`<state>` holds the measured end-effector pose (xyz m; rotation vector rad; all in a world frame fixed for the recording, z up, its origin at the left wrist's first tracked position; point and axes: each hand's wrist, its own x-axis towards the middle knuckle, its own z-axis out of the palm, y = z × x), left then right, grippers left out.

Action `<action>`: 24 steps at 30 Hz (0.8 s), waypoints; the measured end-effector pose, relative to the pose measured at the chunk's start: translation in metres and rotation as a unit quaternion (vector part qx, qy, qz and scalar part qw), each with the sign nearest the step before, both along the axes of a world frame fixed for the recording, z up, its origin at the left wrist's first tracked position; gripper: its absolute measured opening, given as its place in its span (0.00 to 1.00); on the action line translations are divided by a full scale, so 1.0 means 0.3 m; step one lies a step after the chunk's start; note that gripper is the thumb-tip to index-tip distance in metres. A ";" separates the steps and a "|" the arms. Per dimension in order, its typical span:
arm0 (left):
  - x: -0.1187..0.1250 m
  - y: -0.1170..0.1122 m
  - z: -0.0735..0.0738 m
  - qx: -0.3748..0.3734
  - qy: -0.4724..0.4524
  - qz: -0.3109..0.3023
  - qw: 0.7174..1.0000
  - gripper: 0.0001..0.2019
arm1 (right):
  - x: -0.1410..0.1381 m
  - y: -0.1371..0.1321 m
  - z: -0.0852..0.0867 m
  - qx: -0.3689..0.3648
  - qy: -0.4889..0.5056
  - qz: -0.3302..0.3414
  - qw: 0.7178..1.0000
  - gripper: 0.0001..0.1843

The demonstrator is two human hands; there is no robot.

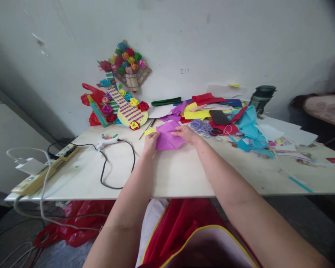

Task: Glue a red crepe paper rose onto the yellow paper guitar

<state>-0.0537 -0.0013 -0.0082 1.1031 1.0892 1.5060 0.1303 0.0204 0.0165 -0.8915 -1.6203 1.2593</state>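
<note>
A sheet of purple crepe paper [169, 137] is stretched between my two hands, just above the middle of the table. My left hand [151, 143] pinches its left edge, thumb on top. At the right side, the thumb and fingers of my right hand [185, 134] are closed on the same sheet. Faint creases run across the paper. A small yellow paper piece [150, 131] shows right behind my left fingertips; whether that hand also holds it I cannot tell. Behind the sheet lie more purple paper scraps [171, 117].
To the left are a white glue gun [107, 140] with a black cord, a yellow power strip [46, 171] and a glue bottle [97, 111]. A flower-covered paper guitar [128, 111] leans at the back. Yarn [201, 127], scissors [216, 131], a phone [219, 117] and blue paper [248, 124] lie right.
</note>
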 end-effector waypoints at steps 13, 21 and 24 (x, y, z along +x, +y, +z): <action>-0.009 0.018 -0.026 0.001 0.014 0.003 1.000 0.15 | -0.002 -0.015 0.017 0.013 -0.004 0.024 1.000 0.14; 0.002 0.000 -0.004 -0.001 0.021 0.048 0.999 0.13 | -0.006 -0.007 0.012 0.021 0.009 0.010 1.000 0.18; 0.007 -0.001 -0.001 -0.005 0.012 0.056 0.998 0.13 | -0.008 -0.005 0.013 0.041 0.003 0.017 0.999 0.16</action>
